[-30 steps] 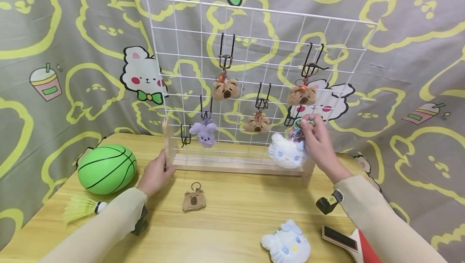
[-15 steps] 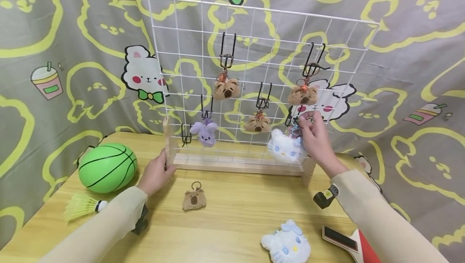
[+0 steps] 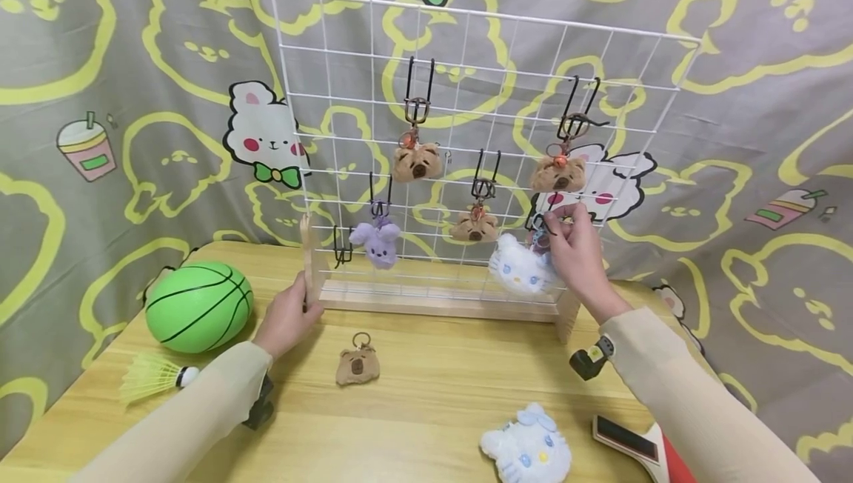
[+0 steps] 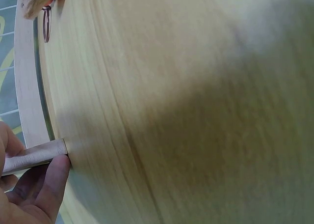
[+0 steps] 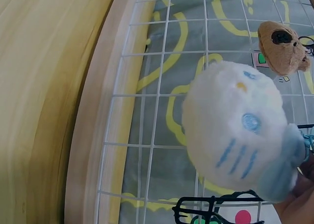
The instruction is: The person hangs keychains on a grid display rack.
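My left hand (image 3: 286, 320) grips the left wooden post (image 3: 307, 250) of a stand holding up a white wire grid. In the left wrist view, the thumb and fingers lie on either side of that post (image 4: 37, 154). At the grid's lower right, my right hand (image 3: 581, 255) pinches the ring end of a white plush cat keychain (image 3: 518, 267) with blue eyes. A black hook (image 5: 196, 205) is close to this plush in the right wrist view. Whether the ring is on the hook is hidden by the fingers.
Brown plush keychains (image 3: 417, 163) and a purple one (image 3: 377, 243) hang on hooks. On the table (image 3: 413, 409) lie a brown plush keychain (image 3: 358, 366), a white cat plush (image 3: 529, 447), a green ball (image 3: 200, 307), a shuttlecock (image 3: 153, 378) and a paddle (image 3: 629, 442).
My right hand has moved slightly down and toward the grid, and the white cat plush has shifted a little left and up. The left hand keeps its grip on the post.
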`<state>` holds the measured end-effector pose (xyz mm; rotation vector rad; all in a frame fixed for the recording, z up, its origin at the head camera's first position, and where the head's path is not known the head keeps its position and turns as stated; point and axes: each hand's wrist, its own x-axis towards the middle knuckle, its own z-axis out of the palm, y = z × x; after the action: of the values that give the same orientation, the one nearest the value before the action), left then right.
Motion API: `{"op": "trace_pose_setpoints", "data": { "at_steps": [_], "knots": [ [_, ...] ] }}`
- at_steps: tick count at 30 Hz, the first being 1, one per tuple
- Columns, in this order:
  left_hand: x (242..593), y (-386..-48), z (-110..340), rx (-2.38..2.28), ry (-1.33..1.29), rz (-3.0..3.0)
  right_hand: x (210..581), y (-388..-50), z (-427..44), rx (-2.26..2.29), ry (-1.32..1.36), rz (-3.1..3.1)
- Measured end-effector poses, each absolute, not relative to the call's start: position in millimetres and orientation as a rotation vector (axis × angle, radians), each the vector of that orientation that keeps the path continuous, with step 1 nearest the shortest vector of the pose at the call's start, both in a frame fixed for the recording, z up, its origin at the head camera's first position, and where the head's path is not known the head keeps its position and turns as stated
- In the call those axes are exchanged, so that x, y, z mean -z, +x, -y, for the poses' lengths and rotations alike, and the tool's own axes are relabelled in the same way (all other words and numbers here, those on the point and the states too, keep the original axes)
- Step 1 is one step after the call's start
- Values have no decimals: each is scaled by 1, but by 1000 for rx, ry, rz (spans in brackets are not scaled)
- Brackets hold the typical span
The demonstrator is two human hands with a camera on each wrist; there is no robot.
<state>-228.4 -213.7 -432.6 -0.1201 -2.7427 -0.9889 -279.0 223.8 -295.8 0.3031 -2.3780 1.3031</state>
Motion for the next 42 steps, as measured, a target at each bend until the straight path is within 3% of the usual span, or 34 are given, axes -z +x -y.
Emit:
{"op": "trace_pose_setpoints", "data": {
  "at_steps": [23,35,42],
  "knots": [
    [428,-225,213,1030,-108,2763,295,-265,-250,-1225,329,2426],
    [428,-224,216,1005,-102,2776,297,-224,-273,-1025,436,2338],
    [429,-227,215,994,-113,2770,316,-193,-277,-911,691,2319]
  ]
}}
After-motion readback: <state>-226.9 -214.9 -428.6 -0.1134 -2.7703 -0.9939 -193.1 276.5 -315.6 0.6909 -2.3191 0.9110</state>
